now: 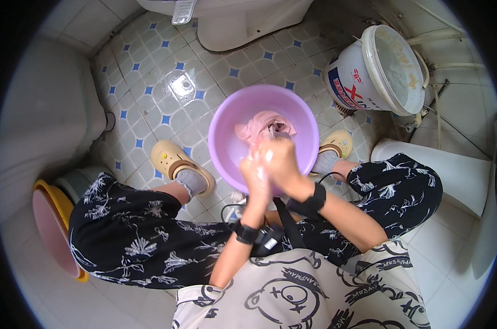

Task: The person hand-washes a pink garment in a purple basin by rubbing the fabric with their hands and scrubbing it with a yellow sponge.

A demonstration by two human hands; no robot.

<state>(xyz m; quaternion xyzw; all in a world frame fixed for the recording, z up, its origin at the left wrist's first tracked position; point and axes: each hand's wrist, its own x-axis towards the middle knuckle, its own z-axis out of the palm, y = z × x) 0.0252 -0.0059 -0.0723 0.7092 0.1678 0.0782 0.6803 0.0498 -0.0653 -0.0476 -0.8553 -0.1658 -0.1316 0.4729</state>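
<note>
A lilac plastic basin [222, 119] stands on the tiled floor between my feet. Inside it lies a bunched pink cloth [265, 125], wet-looking and folded on itself. Both hands are pressed together over the basin's near half, slightly blurred. My right hand [280, 159] is closed in a fist around part of the cloth, which runs up to the knuckles. Close against it, my left hand [255, 172] is also closed on the cloth, its skin shiny and wet. The fingers' undersides are hidden. Each wrist wears a black strap.
A white bucket [347, 78] with printed writing stands at the back right, near wall pipes [454, 66]. The toilet base [248, 33] is at the far side. Pink and yellow basins [51, 230] lean at the left. My feet in beige clogs [166, 158] flank the lilac basin.
</note>
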